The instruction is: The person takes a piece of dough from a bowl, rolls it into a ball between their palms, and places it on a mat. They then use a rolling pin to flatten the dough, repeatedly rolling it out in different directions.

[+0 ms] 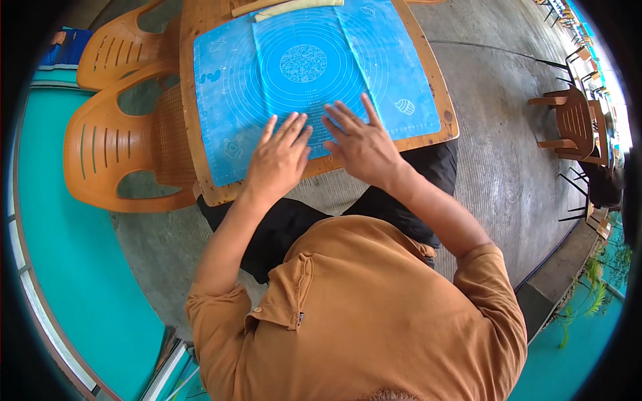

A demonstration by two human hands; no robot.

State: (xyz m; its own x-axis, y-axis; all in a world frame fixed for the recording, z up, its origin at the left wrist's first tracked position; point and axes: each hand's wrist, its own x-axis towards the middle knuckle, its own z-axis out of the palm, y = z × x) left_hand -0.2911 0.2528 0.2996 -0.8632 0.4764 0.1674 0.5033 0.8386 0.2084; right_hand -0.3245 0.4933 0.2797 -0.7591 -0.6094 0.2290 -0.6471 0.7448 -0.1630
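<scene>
A blue baking mat (221, 93) with printed circles and small drawings lies over a wooden table (449, 127). Two creases run down it. My left hand (277, 157) is over the mat's near edge, palm down, fingers spread, holding nothing. Just to its right, my right hand (364, 144) is also palm down with fingers apart and nothing in it. The two hands do not touch each other. Whether the palms press on the mat is hard to tell. At the mat's far edge lies a pale rolled piece (301, 7), beside a thin wooden stick (251, 7).
Two orange plastic chairs (107, 144) stand close along the table's left side. A brown chair (574, 123) and other furniture are farther off at the right. My legs in black trousers (287, 227) are under the near edge. A green wall (60, 200) is at the left.
</scene>
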